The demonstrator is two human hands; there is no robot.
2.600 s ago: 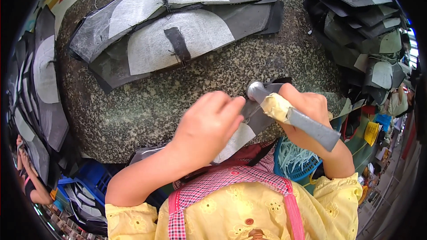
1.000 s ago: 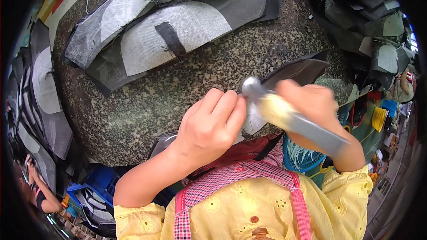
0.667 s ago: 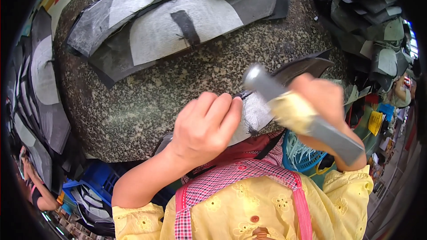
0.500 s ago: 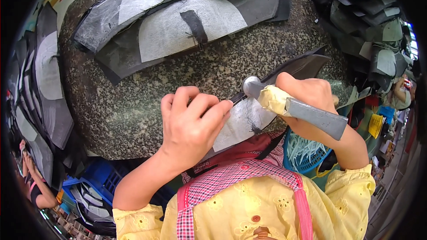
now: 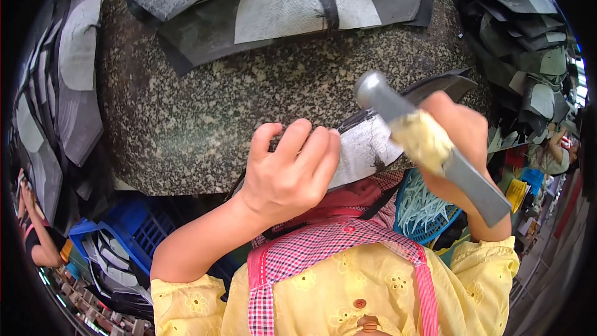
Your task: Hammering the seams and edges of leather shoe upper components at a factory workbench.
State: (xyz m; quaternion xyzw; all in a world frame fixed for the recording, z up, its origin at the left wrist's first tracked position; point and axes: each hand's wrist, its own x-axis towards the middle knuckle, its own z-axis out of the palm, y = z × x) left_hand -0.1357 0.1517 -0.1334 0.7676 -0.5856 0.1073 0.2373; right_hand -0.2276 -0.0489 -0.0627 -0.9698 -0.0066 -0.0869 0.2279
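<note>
At the near edge of the stone slab lies a curved black sheet piece with a white fabric backing and loose black threads. My left hand is closed over the near-left part of that piece, its fingers bent at the folded dark edge; the fingertips are partly hidden. In my right hand is a hammer with a round metal face, a flat wedge end and yellowish wrapping round its middle. The hammer's round face is raised above the piece's edge, apart from it, and slightly blurred.
Layered black pieces with white patches lie on the slab's far side. More such pieces are piled at the left and right. Below the slab are a blue crate and a blue basket of pale strips. Other people sit at both sides.
The hammer has lifted off the piece's folded edge, and my right hand has shifted right. My left hand has moved slightly right along the piece. The whole view has shifted a little.
</note>
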